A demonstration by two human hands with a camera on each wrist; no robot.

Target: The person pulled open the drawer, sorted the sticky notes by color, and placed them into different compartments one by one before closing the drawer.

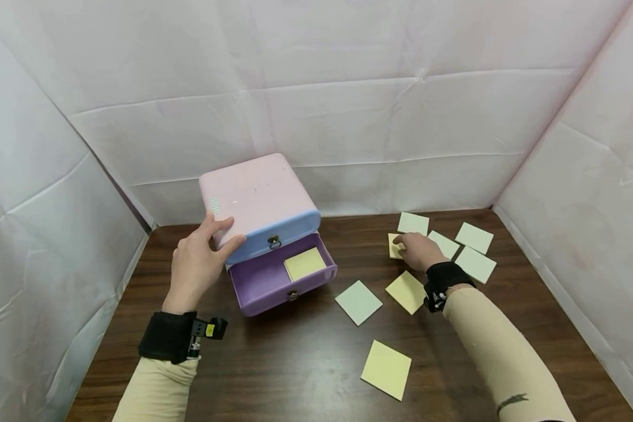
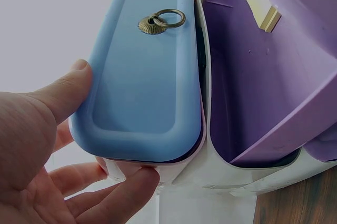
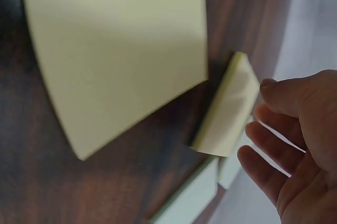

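A small drawer box with a pink top stands at the back left of the brown table. Its blue upper drawer is closed. The purple lower drawer is pulled out, with a yellow sticky-note pad lying inside. My left hand grips the box's front left corner, thumb on the blue drawer's side and fingers round the box wall. My right hand reaches to the right, fingertips touching the edge of a small yellow pad.
Several loose pads lie around my right hand: a pale green pad, a yellow pad, another yellow pad nearer me, and pale green pads farther right. White sheet walls enclose the table.
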